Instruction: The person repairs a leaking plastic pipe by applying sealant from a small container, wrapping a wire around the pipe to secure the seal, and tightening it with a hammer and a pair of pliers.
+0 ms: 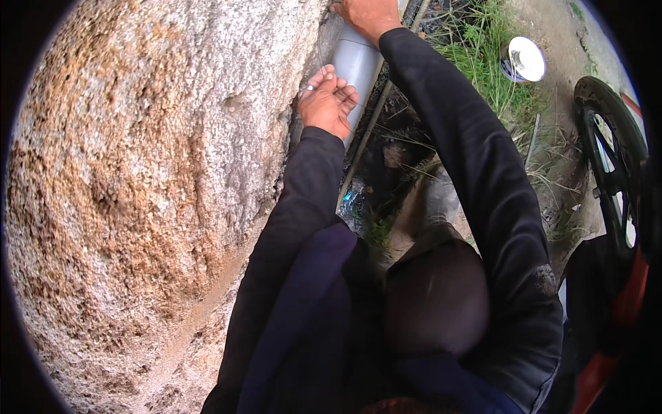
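A grey pipe (353,61) runs lengthwise beside a large rough rock (172,138). Over the pipe, against the rock's edge, my left hand (327,107) has its thumb and forefinger pinched together, the other fingers curled loosely. A thin wire (320,56) seems to lead up from that pinch along the rock. Farther up, at the top edge of the picture, my right hand (372,15) lies over the pipe, its thumb side toward the rock. Most of its fingers are cut off or hidden, so its grip does not show.
Right of the pipe runs a thin rod (372,123) over a dark, littered gap. Grass (483,58) grows beyond it. A round can with a shiny white inside (527,59) sits near the grass. A motorbike wheel (610,155) stands at the far right. My knee (438,297) is below.
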`<state>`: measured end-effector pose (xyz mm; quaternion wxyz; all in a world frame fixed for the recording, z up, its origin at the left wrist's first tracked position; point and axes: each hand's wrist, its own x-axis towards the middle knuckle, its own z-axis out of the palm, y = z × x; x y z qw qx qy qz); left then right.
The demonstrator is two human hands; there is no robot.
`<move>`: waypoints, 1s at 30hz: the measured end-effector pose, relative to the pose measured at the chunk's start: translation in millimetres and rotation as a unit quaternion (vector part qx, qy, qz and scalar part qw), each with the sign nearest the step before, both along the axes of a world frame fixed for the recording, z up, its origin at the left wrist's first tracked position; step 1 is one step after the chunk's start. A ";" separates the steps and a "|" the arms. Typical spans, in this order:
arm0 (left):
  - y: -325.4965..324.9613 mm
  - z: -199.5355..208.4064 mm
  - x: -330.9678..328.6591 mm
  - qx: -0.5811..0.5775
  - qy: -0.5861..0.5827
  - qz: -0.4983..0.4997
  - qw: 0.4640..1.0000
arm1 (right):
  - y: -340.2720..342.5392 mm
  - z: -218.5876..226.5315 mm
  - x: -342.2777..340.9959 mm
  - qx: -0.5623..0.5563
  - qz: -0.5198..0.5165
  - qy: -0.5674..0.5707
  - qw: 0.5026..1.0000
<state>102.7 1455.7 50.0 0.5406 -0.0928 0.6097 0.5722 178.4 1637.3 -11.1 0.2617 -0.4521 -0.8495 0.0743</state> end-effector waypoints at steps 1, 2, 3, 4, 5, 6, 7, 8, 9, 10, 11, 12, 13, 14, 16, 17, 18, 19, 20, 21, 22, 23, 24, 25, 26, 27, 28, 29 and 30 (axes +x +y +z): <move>-0.9 0.1 5.0 -0.016 0.051 -0.034 0.998 | -2.1 -2.6 2.1 0.042 -0.001 -0.012 0.999; -1.2 1.1 8.4 -0.030 0.105 -0.067 0.992 | -4.1 -4.0 1.8 0.088 0.000 -0.021 0.996; -0.3 -3.6 14.2 -0.032 0.128 -0.054 0.990 | -7.4 -5.2 2.2 0.079 -0.005 -0.012 0.997; 0.2 -12.6 17.1 -0.034 0.125 -0.052 0.990 | -6.0 -6.0 3.9 0.078 -0.003 -0.015 0.997; 0.6 -26.4 20.5 -0.009 0.144 -0.042 0.989 | -0.7 -7.1 11.0 0.039 0.025 -0.015 0.999; -1.7 -41.5 17.1 0.013 0.172 -0.023 0.985 | 1.1 -5.5 7.4 0.000 0.060 -0.007 0.998; -3.8 -57.5 20.2 0.030 0.267 -0.012 0.963 | 0.9 -3.9 6.2 0.000 0.068 -0.005 0.998; -3.4 -61.9 30.3 0.029 0.261 -0.014 0.965 | 0.2 -3.1 17.3 -0.032 0.060 -0.015 0.998; -5.6 -62.2 35.6 0.029 0.285 -0.010 0.958 | -3.8 0.3 22.7 -0.064 0.058 -0.021 0.996; -9.2 -61.4 37.1 0.028 0.311 -0.005 0.950 | -9.6 3.8 28.2 -0.067 0.063 -0.021 0.996; -14.2 -63.1 35.1 0.059 0.237 -0.012 0.969 | -12.9 12.3 39.6 -0.071 0.080 -0.007 0.994; -11.7 -47.0 43.0 0.060 0.233 -0.016 0.971 | -17.3 14.5 51.1 -0.078 0.092 0.005 0.993; -9.2 -29.6 51.6 0.037 0.214 -0.019 0.976 | -21.4 16.5 57.2 -0.159 0.065 0.070 0.983; -9.0 -17.2 55.1 0.013 0.198 -0.022 0.980 | -25.0 21.9 59.3 -0.161 0.063 0.069 0.982; -10.9 -19.7 47.0 0.005 0.165 0.015 0.986 | -26.0 34.2 58.7 -0.216 0.041 0.047 0.974; -10.3 -18.4 47.4 0.001 0.127 0.047 0.991 | -26.1 41.8 63.1 -0.260 0.042 0.076 0.962; -10.7 -19.6 49.1 -0.001 0.121 0.038 0.992 | -20.8 31.0 68.5 -0.263 0.032 0.072 0.962; -11.1 -20.5 50.9 0.008 0.092 0.034 0.995 | -7.2 14.8 72.4 -0.143 0.176 0.011 0.974; -8.5 -20.6 55.7 0.019 0.061 0.026 0.998 | 6.3 -2.4 82.4 -0.019 0.311 -0.055 0.949; -7.5 -20.4 53.4 0.023 0.068 0.026 0.997 | 7.0 -7.6 78.6 0.004 0.342 0.021 0.940; -6.3 -20.3 52.1 0.022 0.068 0.024 0.997 | 4.1 -13.5 79.5 0.003 0.340 0.021 0.940; -6.5 -19.6 43.4 0.037 0.084 0.020 0.996 | -7.6 -2.0 64.3 -0.297 0.224 0.142 0.917; -6.5 -19.8 39.2 0.051 0.097 0.011 0.994 | -20.0 9.8 56.7 -0.565 0.078 0.241 0.785; -4.7 -16.1 37.6 0.054 0.106 0.016 0.993 | -25.8 26.7 54.5 -0.533 0.060 0.218 0.815; -2.6 -16.5 38.5 0.054 0.104 0.013 0.993 | -26.0 25.0 57.4 -0.533 0.057 0.218 0.815; -0.2 -16.6 38.5 0.064 0.107 0.013 0.992 | -25.8 23.6 60.1 -0.549 0.047 0.252 0.795; 1.3 -16.3 38.8 0.074 0.111 0.012 0.991 | -26.2 22.2 62.5 -0.564 0.036 0.286 0.774; 3.3 -14.5 39.0 0.070 0.111 0.014 0.991 | -26.3 22.5 62.9 -0.563 0.035 0.287 0.774; 3.1 -15.1 38.4 0.070 0.111 0.013 0.991 | -26.5 23.0 62.8 -0.557 0.041 0.290 0.778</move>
